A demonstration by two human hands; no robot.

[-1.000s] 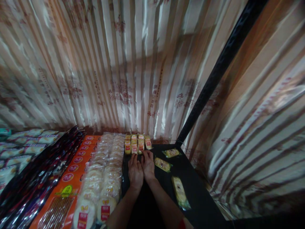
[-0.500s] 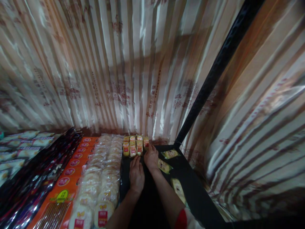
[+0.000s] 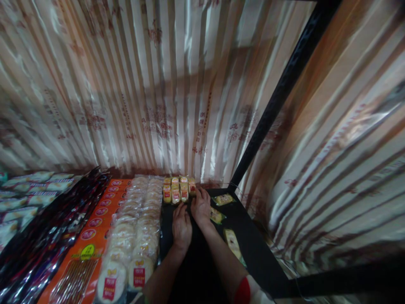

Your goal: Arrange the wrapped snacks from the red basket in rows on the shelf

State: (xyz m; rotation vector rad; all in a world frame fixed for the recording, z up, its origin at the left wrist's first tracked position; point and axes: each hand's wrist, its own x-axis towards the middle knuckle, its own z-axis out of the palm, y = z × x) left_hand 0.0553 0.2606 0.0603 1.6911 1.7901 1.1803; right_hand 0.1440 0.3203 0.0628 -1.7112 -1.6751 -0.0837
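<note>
1. The double row of clear-wrapped round cakes (image 3: 146,232) ran away from the person along the black shelf (image 3: 199,270); orange packs (image 3: 91,230) lay just left of the cakes, with dark glossy packs (image 3: 60,236) beyond them.
2. Well right of the cakes lay the nearest loose packet (image 3: 232,244).
3. The left hand (image 3: 182,228) was just right of the cakes, its fingers loosely extended with nothing seen in them; whether the fingertips touched the packets ahead, I could not tell.
4. The right hand (image 3: 201,207), farther right of the cakes, had its fingers at the block's rightmost packet; whether they grasped it, I could not tell. It partly hid the second loose packet (image 3: 217,216).
5. The block of small yellow packets (image 3: 176,192) stood beside the cakes' far end, on the right; the third loose packet (image 3: 223,199) lay farther right.
6. Behind the cakes hung printed sheeting (image 3: 177,105), with a slanting black post (image 3: 278,101) to their right.
</note>
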